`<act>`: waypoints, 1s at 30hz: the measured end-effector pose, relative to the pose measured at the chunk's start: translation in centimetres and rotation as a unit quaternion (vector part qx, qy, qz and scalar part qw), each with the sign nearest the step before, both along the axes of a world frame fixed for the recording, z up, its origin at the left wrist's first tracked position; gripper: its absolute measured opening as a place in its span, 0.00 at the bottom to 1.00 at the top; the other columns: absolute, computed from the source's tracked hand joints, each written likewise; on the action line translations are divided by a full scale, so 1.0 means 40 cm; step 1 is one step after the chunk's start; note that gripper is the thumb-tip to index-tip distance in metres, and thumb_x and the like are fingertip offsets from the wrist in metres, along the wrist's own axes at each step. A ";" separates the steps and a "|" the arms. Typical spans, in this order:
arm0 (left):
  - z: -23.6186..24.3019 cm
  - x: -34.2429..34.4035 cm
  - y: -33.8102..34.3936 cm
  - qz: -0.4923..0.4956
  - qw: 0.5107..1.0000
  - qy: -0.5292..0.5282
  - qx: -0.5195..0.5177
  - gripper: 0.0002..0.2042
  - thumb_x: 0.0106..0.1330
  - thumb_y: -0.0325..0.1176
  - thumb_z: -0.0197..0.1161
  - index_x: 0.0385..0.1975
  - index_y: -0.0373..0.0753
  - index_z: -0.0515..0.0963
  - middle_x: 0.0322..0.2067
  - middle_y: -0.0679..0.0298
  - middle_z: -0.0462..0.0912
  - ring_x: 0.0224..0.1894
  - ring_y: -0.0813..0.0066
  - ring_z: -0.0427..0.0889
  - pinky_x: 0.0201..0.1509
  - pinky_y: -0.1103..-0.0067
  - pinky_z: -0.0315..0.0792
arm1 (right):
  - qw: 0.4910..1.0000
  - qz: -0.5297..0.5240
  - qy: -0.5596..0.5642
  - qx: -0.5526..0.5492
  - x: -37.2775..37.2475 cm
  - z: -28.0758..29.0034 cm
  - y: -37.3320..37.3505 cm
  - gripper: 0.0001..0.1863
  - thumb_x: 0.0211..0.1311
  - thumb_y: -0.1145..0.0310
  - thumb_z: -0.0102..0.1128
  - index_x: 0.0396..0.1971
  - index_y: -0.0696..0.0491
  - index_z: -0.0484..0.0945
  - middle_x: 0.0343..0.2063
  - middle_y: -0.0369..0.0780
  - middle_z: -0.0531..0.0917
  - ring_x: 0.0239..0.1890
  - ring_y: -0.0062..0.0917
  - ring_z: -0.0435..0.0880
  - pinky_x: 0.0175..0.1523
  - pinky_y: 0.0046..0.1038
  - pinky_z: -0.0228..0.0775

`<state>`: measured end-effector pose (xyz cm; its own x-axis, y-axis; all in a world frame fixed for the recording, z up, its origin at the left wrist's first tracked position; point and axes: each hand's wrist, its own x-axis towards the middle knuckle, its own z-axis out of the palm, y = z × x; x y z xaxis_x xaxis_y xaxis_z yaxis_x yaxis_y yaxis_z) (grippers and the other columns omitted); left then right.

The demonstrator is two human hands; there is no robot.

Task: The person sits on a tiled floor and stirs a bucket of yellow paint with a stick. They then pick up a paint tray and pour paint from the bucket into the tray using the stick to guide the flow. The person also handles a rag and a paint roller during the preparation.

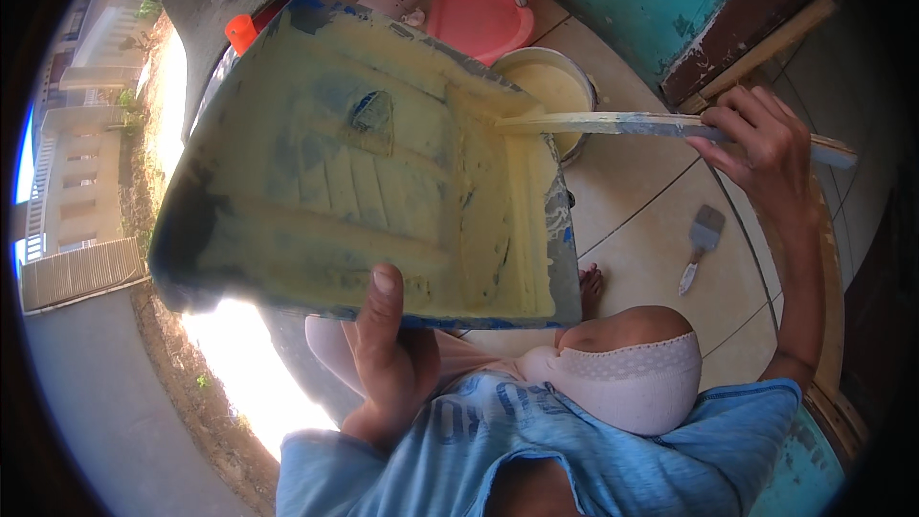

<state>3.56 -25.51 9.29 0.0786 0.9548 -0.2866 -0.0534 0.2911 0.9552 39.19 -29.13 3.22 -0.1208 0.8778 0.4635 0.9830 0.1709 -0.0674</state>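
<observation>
My left hand [388, 354] grips the near edge of a paint tray [316, 153], its thumb over the rim and its fingers hidden beneath. The tray is coated in pale yellow paint, with dark and blue patches showing through, and is held up in front of me. In my right hand [766, 144] is a long, flat wooden stick [613, 123], pinched near its right end. The stick's yellow-coated left end reaches over the tray's right side, into the paint well. Partly behind the tray and stick stands a bucket [550, 81] of pale yellow paint.
On the tiled floor [632, 239] to the right lies a scraper [704, 235] with a wide blade. Beyond the bucket is a pink plastic piece [479, 10]. A teal painted panel [632, 0] stands at the back right. An orange object [240, 33] shows behind the tray.
</observation>
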 end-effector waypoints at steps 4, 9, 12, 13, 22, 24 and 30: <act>0.002 0.013 0.005 0.004 0.999 0.034 0.012 0.35 0.76 0.56 0.53 0.68 0.31 0.62 0.62 0.54 0.69 0.65 0.62 0.68 0.69 0.65 0.63 | 0.999 0.001 -0.038 0.013 0.014 0.013 -0.015 0.16 0.39 0.69 0.80 0.29 0.53 0.83 0.29 0.36 0.80 0.32 0.29 0.80 0.36 0.31 0.72; 0.003 0.020 0.011 0.044 0.998 0.036 0.031 0.30 0.79 0.54 0.47 0.62 0.30 0.68 0.55 0.54 0.76 0.56 0.67 0.77 0.60 0.71 0.72 | 0.999 -0.028 0.026 -0.027 0.021 0.061 -0.061 0.16 0.36 0.69 0.81 0.26 0.54 0.81 0.26 0.36 0.80 0.30 0.29 0.78 0.35 0.32 0.70; 0.009 0.024 0.015 0.052 0.995 0.066 0.051 0.29 0.81 0.53 0.44 0.60 0.29 0.70 0.51 0.54 0.79 0.53 0.68 0.79 0.58 0.73 0.74 | 0.992 0.017 0.102 -0.077 0.030 0.085 -0.071 0.18 0.31 0.68 0.81 0.24 0.56 0.80 0.24 0.37 0.79 0.28 0.31 0.77 0.32 0.32 0.66; 0.011 0.028 0.012 0.078 0.996 0.024 0.036 0.28 0.81 0.53 0.44 0.60 0.29 0.70 0.51 0.53 0.79 0.52 0.68 0.79 0.58 0.73 0.74 | 0.990 0.020 0.119 -0.080 0.033 0.089 -0.074 0.18 0.30 0.68 0.81 0.24 0.56 0.80 0.24 0.37 0.79 0.28 0.31 0.77 0.32 0.32 0.66; 0.028 0.020 0.016 0.096 0.995 0.022 0.002 0.30 0.75 0.50 0.57 0.64 0.31 0.66 0.56 0.55 0.75 0.59 0.64 0.75 0.63 0.68 0.69 | 0.989 -0.018 0.111 -0.095 0.079 0.032 -0.061 0.15 0.36 0.66 0.80 0.24 0.51 0.82 0.24 0.34 0.80 0.28 0.29 0.78 0.33 0.33 0.68; 0.028 0.011 0.017 0.077 0.997 -0.011 -0.012 0.32 0.72 0.49 0.63 0.66 0.32 0.65 0.58 0.57 0.74 0.60 0.63 0.73 0.64 0.67 0.67 | 0.989 -0.027 0.111 -0.092 0.084 0.011 -0.051 0.14 0.39 0.63 0.79 0.25 0.50 0.82 0.24 0.34 0.79 0.29 0.29 0.79 0.34 0.33 0.70; 0.030 0.043 0.021 0.132 0.991 0.000 -0.017 0.34 0.70 0.49 0.65 0.67 0.32 0.63 0.62 0.55 0.70 0.65 0.61 0.69 0.66 0.63 0.65 | 0.993 -0.057 0.086 -0.063 0.097 -0.058 -0.020 0.14 0.42 0.60 0.79 0.26 0.50 0.84 0.26 0.35 0.80 0.31 0.30 0.81 0.36 0.35 0.72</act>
